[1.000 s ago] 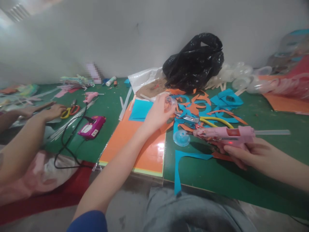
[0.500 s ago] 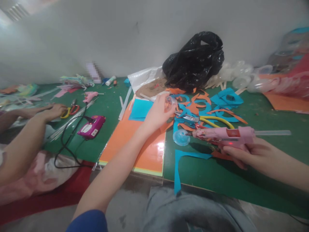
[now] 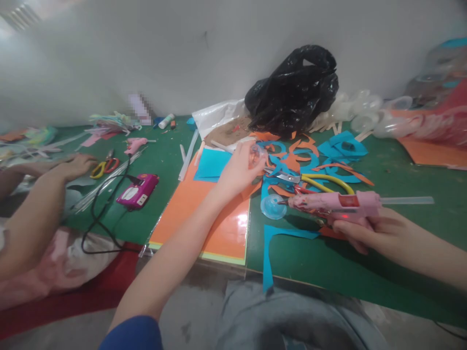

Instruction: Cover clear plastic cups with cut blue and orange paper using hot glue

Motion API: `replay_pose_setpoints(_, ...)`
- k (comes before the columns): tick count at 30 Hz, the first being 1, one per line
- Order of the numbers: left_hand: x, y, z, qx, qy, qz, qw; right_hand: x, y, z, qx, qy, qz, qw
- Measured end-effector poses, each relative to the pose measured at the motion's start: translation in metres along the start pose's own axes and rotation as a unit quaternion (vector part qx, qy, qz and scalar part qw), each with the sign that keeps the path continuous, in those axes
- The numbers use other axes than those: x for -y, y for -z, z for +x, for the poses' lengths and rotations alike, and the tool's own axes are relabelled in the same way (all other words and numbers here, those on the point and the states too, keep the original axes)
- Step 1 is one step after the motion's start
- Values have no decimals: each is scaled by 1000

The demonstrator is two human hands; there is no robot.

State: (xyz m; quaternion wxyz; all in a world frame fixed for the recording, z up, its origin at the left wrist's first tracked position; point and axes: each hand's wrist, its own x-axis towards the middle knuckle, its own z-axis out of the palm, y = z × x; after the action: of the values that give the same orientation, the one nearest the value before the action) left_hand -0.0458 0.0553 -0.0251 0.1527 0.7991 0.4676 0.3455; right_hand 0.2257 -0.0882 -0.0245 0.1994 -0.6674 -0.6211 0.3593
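Observation:
My right hand [image 3: 368,231] is wrapped round a pink hot glue gun [image 3: 328,200], with a clear glue stick [image 3: 406,200] poking out of its back end. A small red light glows on the gun. Its nozzle points left, over the edge of a small clear round plastic piece [image 3: 273,208] that looks blue inside; whether they touch I cannot tell. My left hand [image 3: 237,167] is closed on a small clear plastic piece [image 3: 257,154] with orange in it, partly hidden by the fingers. Just right of that hand lie scissors with yellow and red handles [image 3: 328,181].
Blue and orange paper scraps [image 3: 302,155] lie around the scissors. Orange sheets in a plastic sleeve [image 3: 219,228] lie under my left forearm. A black plastic bag [image 3: 295,92] stands behind. On the left are another person's arms [image 3: 47,194], a magenta power adapter [image 3: 137,192] and a second glue gun [image 3: 134,145].
My right hand has shifted the glue gun slightly left, bringing the nozzle further over the round plastic piece. My left hand has stayed in place.

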Motion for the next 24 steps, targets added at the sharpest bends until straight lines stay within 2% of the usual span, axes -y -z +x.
replay_pose_setpoints(6, 0, -1, 0, 2, 5, 0, 1000, 4, 3, 0, 61, -16, 13, 998)
replay_pose_setpoints(24, -2, 0, 0, 8, 4, 2, 1000, -4, 6, -2, 75, -7, -19, 997)
